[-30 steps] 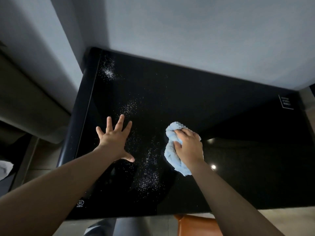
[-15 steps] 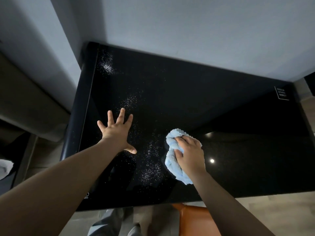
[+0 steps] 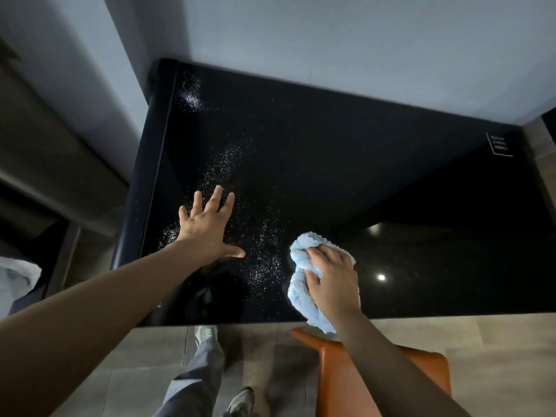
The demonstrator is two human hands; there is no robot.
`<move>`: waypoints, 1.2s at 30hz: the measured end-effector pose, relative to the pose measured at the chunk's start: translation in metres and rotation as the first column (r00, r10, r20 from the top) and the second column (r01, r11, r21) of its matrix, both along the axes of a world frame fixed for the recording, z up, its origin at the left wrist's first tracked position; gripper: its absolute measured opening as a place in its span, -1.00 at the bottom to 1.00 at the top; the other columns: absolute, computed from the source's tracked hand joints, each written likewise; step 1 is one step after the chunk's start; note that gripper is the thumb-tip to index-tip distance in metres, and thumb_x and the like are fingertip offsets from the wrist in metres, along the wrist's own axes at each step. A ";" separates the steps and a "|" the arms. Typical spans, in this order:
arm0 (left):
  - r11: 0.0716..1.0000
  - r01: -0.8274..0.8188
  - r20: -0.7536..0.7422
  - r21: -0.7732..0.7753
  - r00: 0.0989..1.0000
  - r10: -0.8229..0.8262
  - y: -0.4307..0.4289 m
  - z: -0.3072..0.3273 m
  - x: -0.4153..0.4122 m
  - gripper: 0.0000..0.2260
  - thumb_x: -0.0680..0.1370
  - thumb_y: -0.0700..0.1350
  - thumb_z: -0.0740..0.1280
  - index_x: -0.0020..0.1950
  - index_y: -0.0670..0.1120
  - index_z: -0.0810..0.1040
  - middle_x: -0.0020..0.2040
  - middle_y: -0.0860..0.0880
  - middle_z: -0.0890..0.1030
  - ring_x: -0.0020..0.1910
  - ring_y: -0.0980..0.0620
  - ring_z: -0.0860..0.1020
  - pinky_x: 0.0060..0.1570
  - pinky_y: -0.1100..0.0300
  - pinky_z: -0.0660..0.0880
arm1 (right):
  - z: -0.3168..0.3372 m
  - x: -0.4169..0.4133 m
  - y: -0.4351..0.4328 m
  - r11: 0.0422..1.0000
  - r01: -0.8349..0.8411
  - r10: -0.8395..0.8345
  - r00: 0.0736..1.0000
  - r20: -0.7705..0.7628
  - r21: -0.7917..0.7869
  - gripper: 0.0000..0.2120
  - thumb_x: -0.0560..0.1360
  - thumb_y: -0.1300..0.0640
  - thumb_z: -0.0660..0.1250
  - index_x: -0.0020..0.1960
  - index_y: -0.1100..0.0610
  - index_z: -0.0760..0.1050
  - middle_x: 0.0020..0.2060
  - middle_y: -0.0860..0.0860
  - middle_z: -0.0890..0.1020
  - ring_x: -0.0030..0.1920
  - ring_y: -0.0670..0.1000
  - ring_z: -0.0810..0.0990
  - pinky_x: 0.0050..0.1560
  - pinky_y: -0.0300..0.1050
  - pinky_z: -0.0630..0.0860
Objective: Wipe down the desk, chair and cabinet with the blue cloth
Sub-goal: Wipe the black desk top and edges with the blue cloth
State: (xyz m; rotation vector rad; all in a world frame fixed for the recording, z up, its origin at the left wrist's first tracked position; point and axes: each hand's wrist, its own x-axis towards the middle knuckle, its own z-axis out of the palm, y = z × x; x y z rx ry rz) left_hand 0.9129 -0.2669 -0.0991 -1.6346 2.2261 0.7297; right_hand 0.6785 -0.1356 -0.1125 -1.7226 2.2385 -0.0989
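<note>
Your right hand (image 3: 331,284) bunches the blue cloth (image 3: 301,299) in its grip to wipe white specks (image 3: 264,266) off the dark surface (image 3: 361,182), while your left hand (image 3: 207,233), spread flat, braces you.

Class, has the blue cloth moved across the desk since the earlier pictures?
Yes. The cloth slid toward the front edge of the desk and now overhangs it.

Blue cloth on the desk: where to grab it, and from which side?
Probably the bunched middle, from straight above. The blue cloth lies crumpled on the flat black desk, so no edge lifts for a side approach; the thick waist gives bulk to curl round, as the right hand grips it. Its near tail overhangs the desk's front edge: thinner, floppier.
</note>
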 end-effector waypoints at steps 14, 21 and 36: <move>0.998 -0.030 0.141 0.062 0.990 0.021 0.068 -0.009 0.008 0.24 0.16 0.42 0.45 0.55 0.05 -0.27 0.53 -0.03 -0.38 0.50 -0.28 -0.30 0.39 -0.37 -0.04 | -0.003 0.010 0.062 0.997 -0.052 0.051 0.999 -0.017 -0.062 -0.59 0.41 0.11 0.43 0.25 0.00 0.54 0.21 -0.07 0.56 0.22 0.14 0.48 0.00 0.18 0.54; 0.997 -0.033 0.148 0.072 0.989 0.022 0.068 -0.008 0.007 0.24 0.16 0.41 0.46 0.55 0.05 -0.26 0.53 -0.02 -0.36 0.50 -0.27 -0.29 0.40 -0.37 -0.03 | -0.006 0.012 0.093 0.992 -0.082 0.080 0.997 -0.019 -0.098 -0.59 0.36 0.13 0.48 0.21 0.02 0.57 0.14 -0.04 0.60 0.16 0.17 0.53 -0.04 0.14 0.58; 0.998 -0.032 0.124 0.055 0.992 0.024 0.070 -0.009 0.009 0.24 0.16 0.40 0.47 0.56 0.05 -0.24 0.54 -0.02 -0.34 0.50 -0.28 -0.28 0.40 -0.39 -0.04 | 0.006 0.011 0.137 0.994 -0.098 0.102 0.991 0.082 -0.058 -0.58 0.40 0.09 0.24 0.24 -0.01 0.57 0.20 -0.09 0.58 0.19 0.11 0.49 0.04 0.11 0.54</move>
